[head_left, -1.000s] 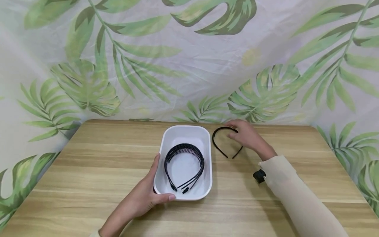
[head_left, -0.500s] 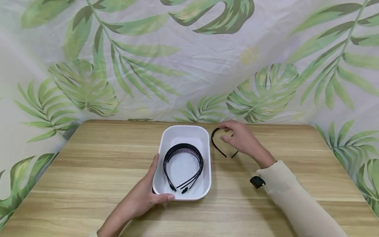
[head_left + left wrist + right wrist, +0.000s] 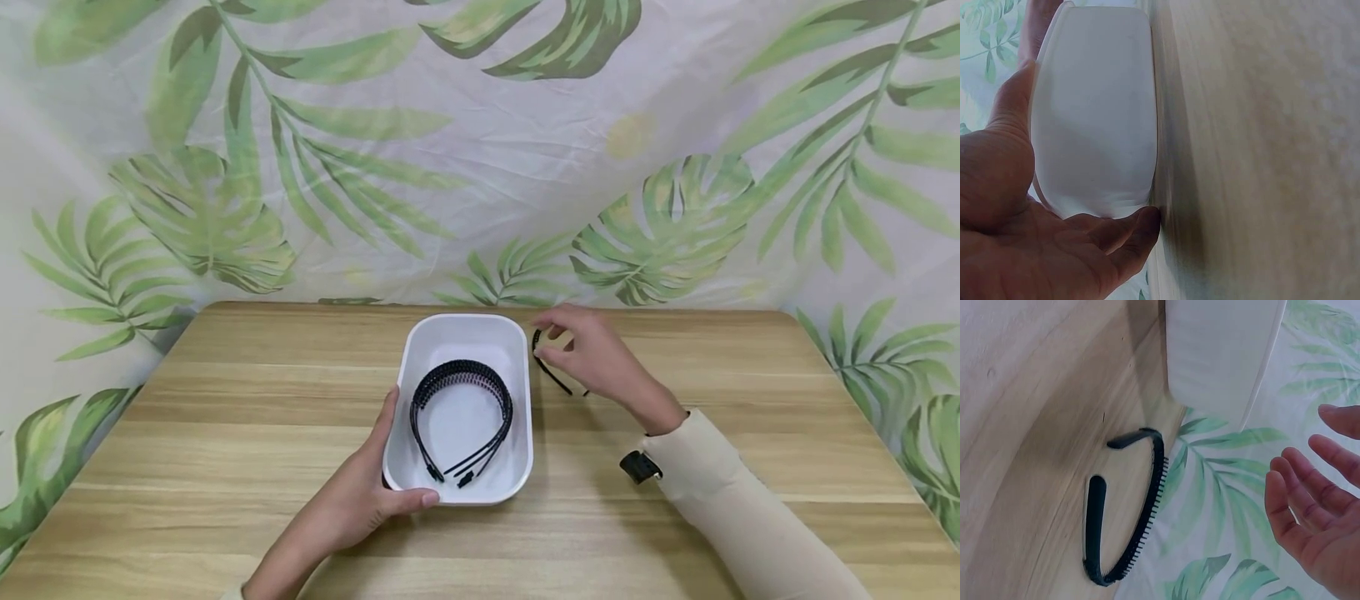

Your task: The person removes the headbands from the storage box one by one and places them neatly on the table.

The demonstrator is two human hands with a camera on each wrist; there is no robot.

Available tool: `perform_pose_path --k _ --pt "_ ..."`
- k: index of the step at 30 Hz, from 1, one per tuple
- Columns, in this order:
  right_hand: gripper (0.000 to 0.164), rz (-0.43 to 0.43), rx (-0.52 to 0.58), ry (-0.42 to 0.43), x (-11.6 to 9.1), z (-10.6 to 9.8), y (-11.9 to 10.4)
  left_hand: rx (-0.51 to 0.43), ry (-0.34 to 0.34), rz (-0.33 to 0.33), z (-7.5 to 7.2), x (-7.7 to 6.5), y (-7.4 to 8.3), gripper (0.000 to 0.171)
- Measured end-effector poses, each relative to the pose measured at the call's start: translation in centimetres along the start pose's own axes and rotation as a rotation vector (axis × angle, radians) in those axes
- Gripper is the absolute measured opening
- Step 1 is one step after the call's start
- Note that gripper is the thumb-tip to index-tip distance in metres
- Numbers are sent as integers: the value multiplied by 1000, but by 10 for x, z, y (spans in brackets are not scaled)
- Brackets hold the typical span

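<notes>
My left hand [image 3: 352, 500] grips the near left corner of a white plastic bin [image 3: 468, 335], its thumb on the near rim and its fingers along the left side. In the left wrist view, the fingertips [image 3: 1147, 219] reach low on the bin's wall. Several black toothed headbands [image 3: 463, 367] lie nested together inside the bin. To the bin's right, one more black headband [image 3: 1157, 481] lies on the table. My right hand [image 3: 600, 354] hovers over that headband, fingers loosely bent and holding nothing; it hides much of the band in the head view.
The bin stands on a wood-grain table [image 3: 247, 433]. Behind the table hangs a pale cloth [image 3: 510, 167] printed with green leaves. A small black device [image 3: 640, 467] sits at my right cuff.
My right hand has moved left across the loose headband toward the bin, while that headband stays on the table. The left hand keeps its hold on the bin.
</notes>
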State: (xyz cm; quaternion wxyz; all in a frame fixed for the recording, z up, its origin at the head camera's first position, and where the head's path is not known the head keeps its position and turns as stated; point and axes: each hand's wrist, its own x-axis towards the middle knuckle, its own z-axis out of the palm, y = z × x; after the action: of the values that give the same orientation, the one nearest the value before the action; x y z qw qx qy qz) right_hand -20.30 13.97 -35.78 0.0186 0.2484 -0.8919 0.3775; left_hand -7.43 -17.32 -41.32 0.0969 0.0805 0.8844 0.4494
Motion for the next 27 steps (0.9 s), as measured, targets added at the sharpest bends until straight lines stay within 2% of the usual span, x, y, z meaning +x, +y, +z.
perform_pose_path --k 15,22,27 --pt "37 -51 26 -5 -3 17 -10 -8 -3 -2 -1 0 0 136" --pt "35 -73 77 -37 -2 25 -13 -20 -8 0 -1 0 -1 135" --pt "35 -98 76 -43 0 29 -13 -8 -7 5 -1 0 -1 136"
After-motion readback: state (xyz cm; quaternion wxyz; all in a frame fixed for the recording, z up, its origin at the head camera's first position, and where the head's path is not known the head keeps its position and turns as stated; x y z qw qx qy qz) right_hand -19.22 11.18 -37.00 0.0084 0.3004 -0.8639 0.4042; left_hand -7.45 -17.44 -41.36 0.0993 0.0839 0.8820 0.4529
